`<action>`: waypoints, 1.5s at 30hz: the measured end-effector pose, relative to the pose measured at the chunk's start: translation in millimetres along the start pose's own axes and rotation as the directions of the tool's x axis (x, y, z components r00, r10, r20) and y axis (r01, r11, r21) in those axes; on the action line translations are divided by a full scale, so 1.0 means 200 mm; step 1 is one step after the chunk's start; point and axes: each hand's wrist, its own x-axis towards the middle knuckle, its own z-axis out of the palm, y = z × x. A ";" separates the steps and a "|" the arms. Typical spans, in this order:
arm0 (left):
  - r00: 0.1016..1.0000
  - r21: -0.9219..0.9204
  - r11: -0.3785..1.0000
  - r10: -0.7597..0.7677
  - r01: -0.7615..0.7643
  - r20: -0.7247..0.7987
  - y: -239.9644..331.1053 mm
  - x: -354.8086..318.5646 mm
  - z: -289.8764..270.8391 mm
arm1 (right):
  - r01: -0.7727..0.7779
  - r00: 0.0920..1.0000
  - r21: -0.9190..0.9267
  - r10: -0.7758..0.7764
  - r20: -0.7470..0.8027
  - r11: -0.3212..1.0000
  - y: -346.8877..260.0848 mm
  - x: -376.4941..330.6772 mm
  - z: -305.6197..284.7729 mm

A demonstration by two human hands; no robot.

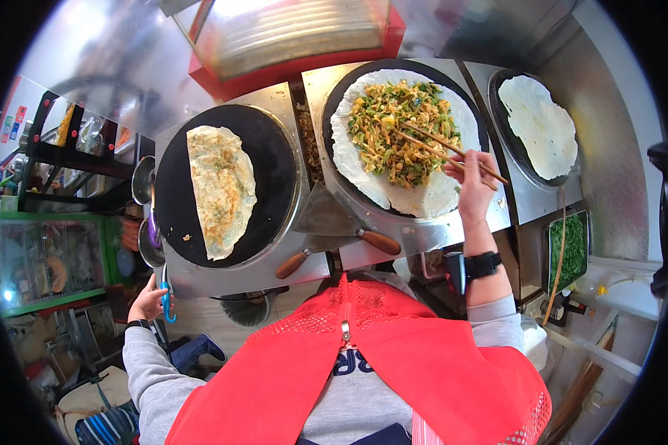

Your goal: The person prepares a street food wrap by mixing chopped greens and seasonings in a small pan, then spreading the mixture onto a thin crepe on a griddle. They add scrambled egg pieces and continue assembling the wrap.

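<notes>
the right hand [473,182] reaches forward over the middle griddle [332,119], wrist straight, its grip closed on a pair of wooden chopsticks [445,152] whose tips rest in the chopped vegetable filling [401,126]. the filling lies heaped on a round white crepe [423,196] that covers most of that griddle. the left hand [150,300] hangs low at the left, off the tabletop's [223,278] front edge, fingers wrapped round a blue handle [167,300].

there are three round black griddles in a row: the left griddle [271,174] carries one folded, browned crepe [221,189], the right griddle [497,81] one plain white crepe [538,126]. two scrapers with wooden handles [378,241] lie between the left and middle griddles, near the front edge.

the left griddle has bare black surface on both sides of its crepe; the middle one shows only a thin dark rim. a tray of chopped greens [569,248] sits at the right.
</notes>
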 end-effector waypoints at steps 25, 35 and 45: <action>0.283 0.895 0.446 0.858 0.006 -0.429 -0.12 -0.12 0.24 | -0.200 0.979 0.026 0.199 0.035 0.980 -0.01 0.05 -0.40; 0.103 0.907 -0.138 0.976 -0.397 0.193 0.27 -0.43 1.93 | -0.342 0.929 0.049 0.330 0.168 0.938 0.03 0.11 -0.54; 0.232 0.851 -0.036 0.955 -0.524 0.184 0.28 -0.29 2.79 | -0.230 0.968 0.102 0.218 0.122 0.968 0.05 0.49 -0.63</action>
